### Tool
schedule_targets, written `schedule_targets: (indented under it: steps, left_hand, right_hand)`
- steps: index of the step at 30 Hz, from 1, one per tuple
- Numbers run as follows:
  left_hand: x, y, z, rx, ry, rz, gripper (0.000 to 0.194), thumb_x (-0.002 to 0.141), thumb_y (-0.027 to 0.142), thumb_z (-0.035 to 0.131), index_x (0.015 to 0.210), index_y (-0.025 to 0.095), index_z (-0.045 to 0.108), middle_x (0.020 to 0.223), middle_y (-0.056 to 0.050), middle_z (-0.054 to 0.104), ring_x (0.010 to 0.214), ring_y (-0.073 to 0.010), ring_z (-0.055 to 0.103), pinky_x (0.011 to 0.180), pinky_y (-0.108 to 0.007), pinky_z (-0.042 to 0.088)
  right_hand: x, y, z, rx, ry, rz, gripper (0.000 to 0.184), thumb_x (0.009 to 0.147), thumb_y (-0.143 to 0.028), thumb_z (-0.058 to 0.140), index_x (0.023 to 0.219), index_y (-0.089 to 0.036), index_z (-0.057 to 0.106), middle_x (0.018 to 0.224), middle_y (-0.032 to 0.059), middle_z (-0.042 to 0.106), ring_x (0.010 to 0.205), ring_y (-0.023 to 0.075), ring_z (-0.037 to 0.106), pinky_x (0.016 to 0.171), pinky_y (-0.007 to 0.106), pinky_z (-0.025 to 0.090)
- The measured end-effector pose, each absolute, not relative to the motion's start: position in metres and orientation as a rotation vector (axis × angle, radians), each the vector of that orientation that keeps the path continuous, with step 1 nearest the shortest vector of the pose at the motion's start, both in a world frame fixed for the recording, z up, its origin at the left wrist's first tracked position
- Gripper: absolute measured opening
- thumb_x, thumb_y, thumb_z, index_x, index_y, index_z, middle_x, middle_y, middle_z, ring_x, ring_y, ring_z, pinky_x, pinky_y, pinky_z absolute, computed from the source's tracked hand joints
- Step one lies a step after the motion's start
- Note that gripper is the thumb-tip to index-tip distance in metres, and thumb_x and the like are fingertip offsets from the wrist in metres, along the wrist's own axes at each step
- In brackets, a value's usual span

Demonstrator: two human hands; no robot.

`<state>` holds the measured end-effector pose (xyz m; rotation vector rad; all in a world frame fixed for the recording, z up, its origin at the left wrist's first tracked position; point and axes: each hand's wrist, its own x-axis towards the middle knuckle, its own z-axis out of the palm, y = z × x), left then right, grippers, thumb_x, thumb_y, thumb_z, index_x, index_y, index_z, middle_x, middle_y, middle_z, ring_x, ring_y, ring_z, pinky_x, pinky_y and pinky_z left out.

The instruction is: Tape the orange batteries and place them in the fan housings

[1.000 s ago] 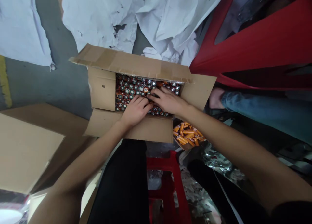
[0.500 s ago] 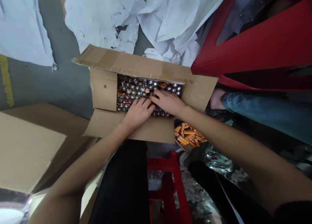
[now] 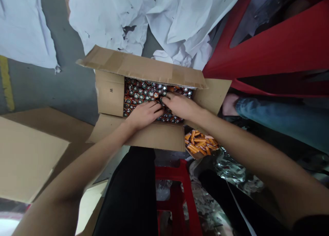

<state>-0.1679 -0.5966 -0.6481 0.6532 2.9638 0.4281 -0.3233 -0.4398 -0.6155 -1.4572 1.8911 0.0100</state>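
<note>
An opened cardboard box (image 3: 154,136) holds tightly packed batteries (image 3: 140,96) standing on end, with orange sides and dark, round tops. My left hand (image 3: 146,114) reaches over the near flap. Its fingers are a little apart and bent down onto the battery tops, so it is open. Coming from the right, my right hand (image 3: 181,105) has its fingers curled together at a battery beside a small dark gap in the packing. The two hands' fingertips are close together near the middle of the box, and the thumbs are mostly hidden.
Loose orange batteries (image 3: 202,143) fill a small container right of the box. A red stool (image 3: 171,174) stands between my legs, and a larger red plastic seat (image 3: 277,47) at upper right. Another person's leg (image 3: 277,121) is nearby. White sheets (image 3: 110,20) cover the floor beyond; another carton (image 3: 31,153) is left.
My hands have drawn slightly apart: the left has shifted a little left and the right slightly right. A dark gap now shows among the batteries between them.
</note>
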Motion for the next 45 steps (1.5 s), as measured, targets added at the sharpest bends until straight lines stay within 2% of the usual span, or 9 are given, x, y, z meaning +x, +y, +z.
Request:
schedule_targets:
  steps: [3, 6, 13, 22, 27, 33, 37, 41, 45]
  left_hand:
    - [-0.165, -0.598, -0.653, 0.655, 2.952, 0.444, 0.027, 0.108, 0.015, 0.047, 0.109, 0.019, 0.073, 0.1, -0.008, 0.074, 0.094, -0.0227, 0.065, 0.073, -0.033, 0.052]
    - [-0.162, -0.598, -0.66, 0.626, 2.969, 0.505, 0.031, 0.108, 0.014, 0.043, 0.112, 0.018, 0.073, 0.104, -0.009, 0.075, 0.092, -0.0212, 0.066, 0.073, -0.032, 0.053]
    - [-0.167, -0.594, -0.647, 0.583, 3.029, 0.767, 0.033, 0.104, 0.008, 0.04, 0.112, 0.013, 0.072, 0.106, -0.012, 0.075, 0.097, -0.0216, 0.069, 0.078, -0.031, 0.057]
    - [-0.179, -0.554, -0.553, 0.629, 3.022, 1.426, 0.024, 0.105, 0.015, 0.048, 0.109, 0.018, 0.071, 0.108, -0.009, 0.076, 0.097, -0.0195, 0.071, 0.082, -0.033, 0.062]
    - [-0.181, -0.484, -0.513, 0.727, 2.695, 1.814, 0.022, 0.105, 0.017, 0.053, 0.095, 0.019, 0.073, 0.097, -0.003, 0.077, 0.085, -0.0143, 0.069, 0.075, -0.026, 0.06]
    - [-0.188, -0.368, -0.572, 1.269, 2.369, 1.326, 0.022, 0.103, 0.016, 0.058, 0.094, 0.021, 0.077, 0.096, -0.004, 0.077, 0.089, -0.0163, 0.072, 0.062, -0.027, 0.054]
    - [-0.186, -0.363, -0.596, 1.254, 2.275, 1.075, 0.011, 0.098, 0.016, 0.068, 0.096, 0.022, 0.078, 0.105, -0.005, 0.078, 0.091, -0.0175, 0.073, 0.059, -0.028, 0.051]
    - [-0.193, -0.442, -0.572, 1.153, 2.458, 1.208, 0.015, 0.103, 0.021, 0.061, 0.097, 0.023, 0.075, 0.091, -0.002, 0.076, 0.084, -0.0151, 0.07, 0.066, -0.029, 0.052]
    - [-0.217, -0.531, -0.568, 0.453, 2.77, 1.044, 0.029, 0.109, 0.031, 0.046, 0.106, 0.021, 0.073, 0.09, -0.004, 0.075, 0.083, -0.0178, 0.07, 0.073, -0.031, 0.054]
  right_hand:
    - [-0.339, -0.429, -0.623, -1.364, 1.848, -0.205, 0.032, 0.091, 0.003, 0.053, 0.112, -0.014, 0.071, 0.115, 0.0132, 0.075, 0.101, 0.0251, 0.071, 0.087, 0.034, 0.051]
    - [-0.352, -0.412, -0.619, -1.276, 1.864, -0.508, 0.022, 0.094, -0.004, 0.056, 0.102, -0.017, 0.072, 0.103, 0.0088, 0.077, 0.095, 0.0235, 0.07, 0.087, 0.034, 0.051]
    - [-0.356, -0.366, -0.55, -1.134, 1.956, -0.958, 0.015, 0.096, -0.013, 0.061, 0.091, -0.023, 0.071, 0.093, 0.0027, 0.077, 0.085, 0.0203, 0.072, 0.079, 0.032, 0.056]
    - [-0.333, -0.246, -0.447, -0.945, 1.971, -0.837, 0.019, 0.098, -0.013, 0.061, 0.096, -0.031, 0.069, 0.087, 0.0021, 0.075, 0.067, 0.0178, 0.074, 0.06, 0.025, 0.061]
    - [-0.296, -0.183, -0.477, -0.797, 1.942, -0.725, 0.015, 0.101, -0.018, 0.06, 0.097, -0.024, 0.073, 0.093, 0.0072, 0.079, 0.082, 0.0193, 0.079, 0.075, 0.026, 0.065]
    - [-0.26, -0.136, -0.576, -0.693, 1.952, -0.376, 0.032, 0.09, -0.005, 0.058, 0.106, -0.021, 0.081, 0.116, 0.0148, 0.082, 0.108, 0.0287, 0.081, 0.097, 0.044, 0.067]
    - [-0.271, -0.125, -0.588, -0.677, 2.023, -0.131, 0.051, 0.083, 0.004, 0.051, 0.114, -0.022, 0.081, 0.118, 0.0127, 0.082, 0.106, 0.0289, 0.081, 0.097, 0.044, 0.067]
    - [-0.295, -0.159, -0.562, -0.895, 2.129, -0.362, 0.035, 0.097, -0.008, 0.052, 0.114, -0.023, 0.079, 0.113, 0.0105, 0.083, 0.101, 0.0268, 0.081, 0.091, 0.041, 0.068]
    - [-0.314, -0.242, -0.525, -1.173, 2.196, -0.845, 0.035, 0.1, -0.007, 0.055, 0.124, -0.025, 0.073, 0.114, 0.0065, 0.082, 0.102, 0.0211, 0.078, 0.093, 0.036, 0.065]
